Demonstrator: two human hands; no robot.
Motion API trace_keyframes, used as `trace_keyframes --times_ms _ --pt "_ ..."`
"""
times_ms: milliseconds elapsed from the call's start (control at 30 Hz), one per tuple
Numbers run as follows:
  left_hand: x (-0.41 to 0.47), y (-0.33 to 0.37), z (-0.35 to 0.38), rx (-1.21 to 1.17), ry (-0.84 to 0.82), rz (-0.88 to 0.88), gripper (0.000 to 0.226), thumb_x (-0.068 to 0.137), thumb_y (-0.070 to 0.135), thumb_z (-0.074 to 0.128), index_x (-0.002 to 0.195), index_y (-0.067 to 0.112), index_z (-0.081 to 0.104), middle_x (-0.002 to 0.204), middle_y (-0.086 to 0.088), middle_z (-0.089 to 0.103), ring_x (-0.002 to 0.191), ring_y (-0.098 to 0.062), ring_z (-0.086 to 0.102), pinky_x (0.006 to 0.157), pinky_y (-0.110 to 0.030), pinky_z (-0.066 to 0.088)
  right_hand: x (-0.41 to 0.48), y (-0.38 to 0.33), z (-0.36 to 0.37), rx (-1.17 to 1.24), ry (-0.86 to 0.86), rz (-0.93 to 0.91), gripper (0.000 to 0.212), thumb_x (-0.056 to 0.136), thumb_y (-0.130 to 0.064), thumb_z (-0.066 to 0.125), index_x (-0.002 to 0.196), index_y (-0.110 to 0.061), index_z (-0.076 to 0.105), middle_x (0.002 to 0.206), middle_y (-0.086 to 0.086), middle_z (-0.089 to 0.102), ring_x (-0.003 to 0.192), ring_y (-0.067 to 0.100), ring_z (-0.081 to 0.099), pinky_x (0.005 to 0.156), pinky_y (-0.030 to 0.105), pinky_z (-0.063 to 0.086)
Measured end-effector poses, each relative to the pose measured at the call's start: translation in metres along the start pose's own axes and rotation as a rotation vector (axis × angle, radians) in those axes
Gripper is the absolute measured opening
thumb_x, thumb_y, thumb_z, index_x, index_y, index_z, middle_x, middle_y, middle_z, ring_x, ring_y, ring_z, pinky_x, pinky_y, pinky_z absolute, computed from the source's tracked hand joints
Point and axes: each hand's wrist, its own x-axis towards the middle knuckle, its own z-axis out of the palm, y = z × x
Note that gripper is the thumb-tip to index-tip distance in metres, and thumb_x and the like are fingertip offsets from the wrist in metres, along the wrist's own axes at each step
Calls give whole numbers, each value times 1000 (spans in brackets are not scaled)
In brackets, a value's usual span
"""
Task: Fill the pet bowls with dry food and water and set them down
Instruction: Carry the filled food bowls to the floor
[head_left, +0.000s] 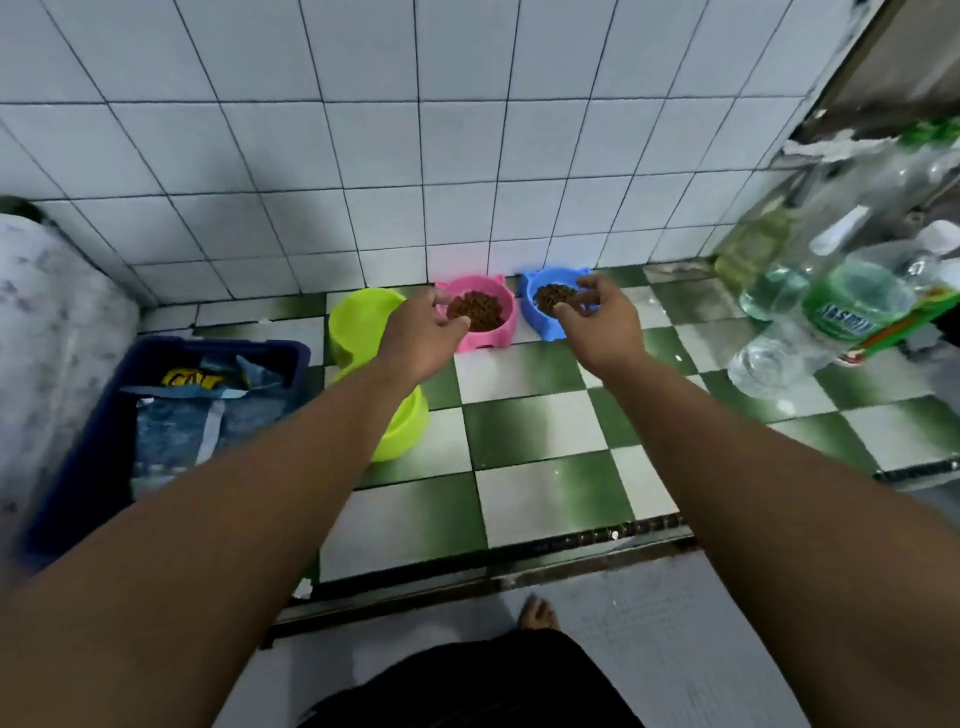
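White tiled wall (260, 156) rose behind everything you were working on, and it met a green-and-white checked floor (540, 431) where the bowls stood. On your left sat a dark blue crate (78, 493) with a crumpled blue bag (171, 431) lying inside it. On your right a cluster of clear plastic bottles (831, 312) stood on the floor, one with a green label, some with water in them. Just beside the crate were two green bowls (358, 317), one nearer the wall and one nearer you, the nearer one partly hidden under your left forearm; what they held did not show. Next along the wall stood the pink bowl (488, 343), just beside the farther green one, and then the blue bowl (540, 325), apart from the pink one by a narrow gap. Both of your arms were stretched out toward them. Your left hand (421, 332) was at the pink bowl's left rim, thumb and curled fingers pinching it. Your right hand (602, 322) was at the blue bowl's right rim, its fingers curled over the edge and the thumb closing on it from the near side. Brown kibble (478, 309) lay heaped in the pink bowl, and a smaller heap lay in the blue one.
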Motion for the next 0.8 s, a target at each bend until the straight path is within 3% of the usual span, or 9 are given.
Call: trace_keyframes --times_ms 100,300,400,467,600,700,800 --pt "18 3 26 44 27 -100 44 94 32 69 135 21 58 120 -4 71 111 -24 65 95 -36 52 45 25 -12 -40 -74 9 41 88 -22 67 127 -14 57 104 -2 62 100 21 64 95 36 52" --pt "56 3 69 121 82 -252 57 95 29 67 147 16 49 134 -9 62 120 -29 60 98 -34 48 118 71 -20 -169 -80 80 50 88 -26 67 133 -9 54 107 7 63 98 25 64 90 36 53" --pt "78 -6 81 180 113 -294 65 87 35 68 146 17 48 132 -10 61 118 -30 61 97 -37 51 141 93 -14 -205 -95 129 52 86 -27 68 132 -9 53 110 10 64 98 28 64 87 37 54" --pt "92 -16 88 235 120 -326 67 80 40 63 142 18 50 127 -11 62 114 -31 62 93 -37 52 154 105 -10 -223 -112 179 58 84 -29 70 136 -8 51 122 14 64 108 33 64 93 43 54" --pt "106 -30 105 332 156 -350 62 89 31 63 145 12 44 128 -15 58 116 -32 58 91 -36 47 174 118 -1 -282 -196 273 66 87 -26 67 144 -2 43 139 19 54 122 36 57 98 39 50" --pt "113 -36 112 435 186 -371 56 95 31 58 143 7 41 134 -19 52 120 -33 51 96 -38 42 184 121 9 -291 -248 267 49 87 -28 68 127 -1 61 122 18 65 109 36 64 85 36 53" --pt "121 -41 115 419 185 -448 49 98 30 53 140 6 45 135 -20 50 114 -30 52 88 -31 32 189 120 16 -229 -275 258 39 86 -24 66 120 -5 68 109 15 71 96 31 69 75 32 53"
